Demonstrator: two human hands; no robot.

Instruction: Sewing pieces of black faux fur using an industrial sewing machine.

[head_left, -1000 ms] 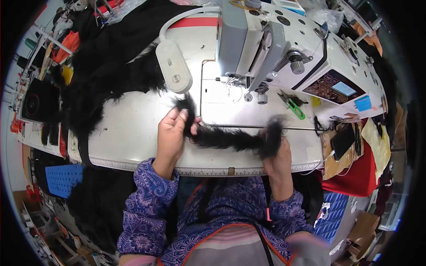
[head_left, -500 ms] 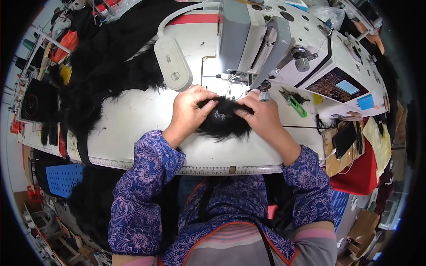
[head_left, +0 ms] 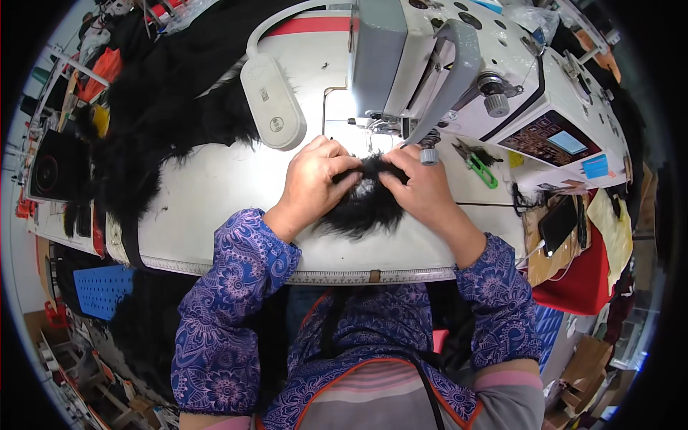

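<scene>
A small piece of black fur (head_left: 367, 209) lies on the white sewing table, in front of the needle area of a sewing machine (head_left: 437, 79). My left hand (head_left: 315, 179) pinches its upper left edge between thumb and fingers. On the other side, my right hand (head_left: 419, 183) pinches the upper right edge, close under the machine's presser foot. Fur hangs loose toward me below both hands, with a pale gap showing in its middle. The far edge of the piece runs up to the lit needle area; whether it sits under the foot I cannot tell.
A white lamp (head_left: 272, 104) on a bent neck stands left of the needle. Green-handled thread snips (head_left: 479, 166) lie to the right. Black fur pieces (head_left: 136, 136) cover the table's left side. A phone (head_left: 557, 226) rests at the right, and a measuring tape (head_left: 330, 276) runs along the front edge.
My left hand has shifted slightly right, bringing the two hands closer together. The fur has bunched between them, and a pale gap in it shows more clearly. The view has tilted slightly.
</scene>
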